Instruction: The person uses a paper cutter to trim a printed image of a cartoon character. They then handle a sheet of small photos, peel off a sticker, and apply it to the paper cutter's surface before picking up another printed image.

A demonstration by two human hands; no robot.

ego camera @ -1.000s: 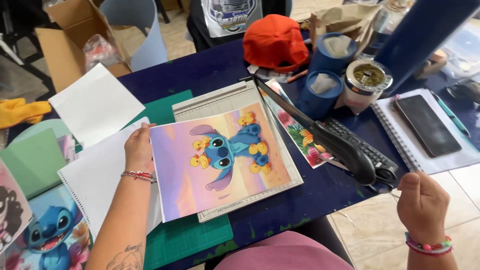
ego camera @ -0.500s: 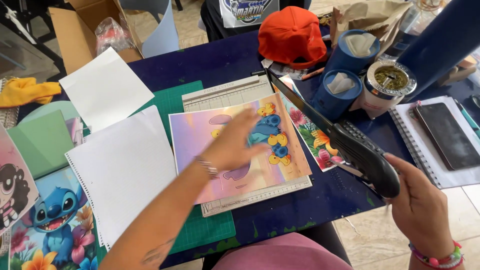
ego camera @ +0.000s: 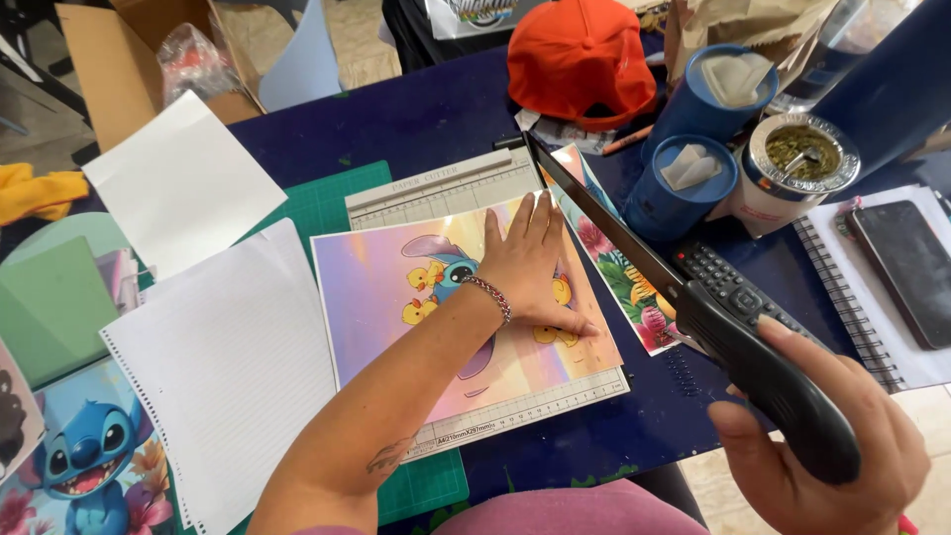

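Observation:
A colourful cartoon print (ego camera: 396, 327) lies on the bed of a paper cutter (ego camera: 446, 188). My left hand (ego camera: 530, 263) presses flat on the print near its right edge, fingers spread, a bead bracelet on the wrist. My right hand (ego camera: 832, 446) grips the black handle (ego camera: 773, 381) of the cutter's blade arm (ego camera: 604, 218), which is raised at an angle above the print's right edge. A trimmed floral strip (ego camera: 619, 272) lies under the blade, to the right of the cutter.
A green cutting mat (ego camera: 327, 203) lies under the cutter. White sheets (ego camera: 183, 183) and a spiral notebook (ego camera: 218, 367) sit at left. Blue cups (ego camera: 684, 178), a mate cup (ego camera: 797, 159), an orange cap (ego camera: 584, 54), a remote (ego camera: 718, 277) and a phone (ego camera: 906, 267) crowd the right.
My left hand slid from the print's left edge across to its right side and pressed flat. My right hand took hold of the cutter handle, and the blade arm stays raised.

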